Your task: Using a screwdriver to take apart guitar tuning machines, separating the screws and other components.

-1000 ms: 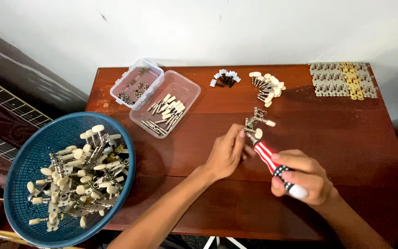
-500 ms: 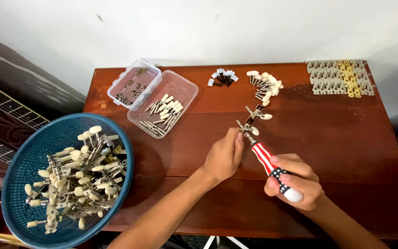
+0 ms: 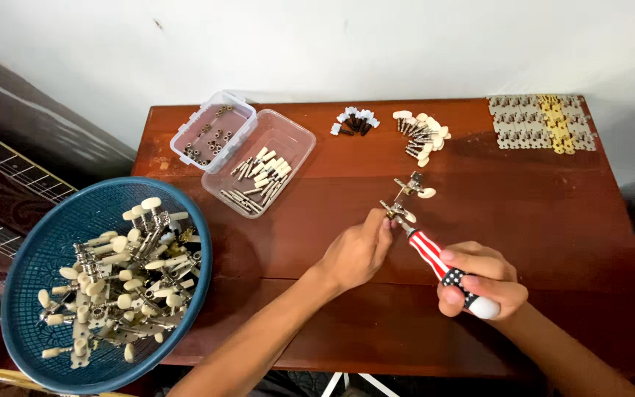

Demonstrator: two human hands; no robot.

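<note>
From the head camera, the right hand [image 3: 481,281] grips a screwdriver [image 3: 446,271] with a red, white and blue handle, its tip set against a guitar tuning-machine strip [image 3: 408,197] near the middle of the wooden counter [image 3: 553,220]. The left hand [image 3: 356,251] pinches the strip's near end. A blue basket [image 3: 45,242] of tuners sits at left, with two clear plastic tubs [image 3: 288,140] behind it.

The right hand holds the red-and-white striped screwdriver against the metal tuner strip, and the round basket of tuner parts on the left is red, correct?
Not quite: the head view shows the round basket is blue. The right hand does hold the striped screwdriver against the metal tuner strip.
</note>
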